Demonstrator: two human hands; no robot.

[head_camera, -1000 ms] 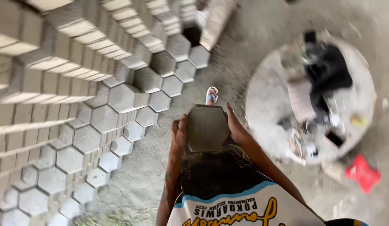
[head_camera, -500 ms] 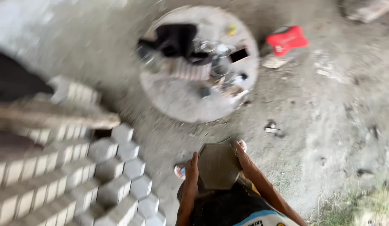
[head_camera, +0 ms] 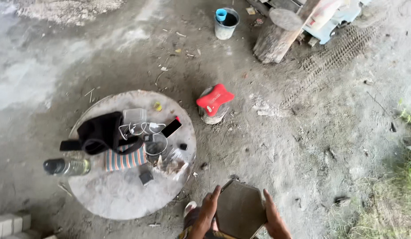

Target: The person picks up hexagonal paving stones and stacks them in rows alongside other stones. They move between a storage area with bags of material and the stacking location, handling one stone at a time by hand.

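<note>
Grey and six-sided, a concrete paving block (head_camera: 240, 209) is carried flat side up between the person's two bare hands at the bottom edge of the view, above the dirt floor (head_camera: 303, 146). The left hand (head_camera: 208, 208) presses against the block's left edge with the fingers running up along it; the right hand (head_camera: 272, 216) does the same on the right edge. Both hands are clamped on the block from opposite sides, palms facing each other, so neither is nearer than the other: the block sits squarely between them, its upper corner pointing away from the body and its lower part cut off by the frame. A sandalled foot (head_camera: 190, 207) shows just left of the left hand.

Beyond the left hand, up and to the left, lies a round concrete slab (head_camera: 121, 194) on the ground. On it rest a black bag (head_camera: 101, 132), a striped cloth (head_camera: 121, 160), a clear box (head_camera: 134, 116), a phone (head_camera: 171, 128) near its right rim, and a bottle (head_camera: 66, 167) overhanging its left rim. Just off the slab's right rim stands a small can with a red cap (head_camera: 215, 99). Farther off are a grey bucket (head_camera: 226, 24) and a log (head_camera: 276, 37). A few pale bricks (head_camera: 11, 223) show at the bottom left corner.
</note>
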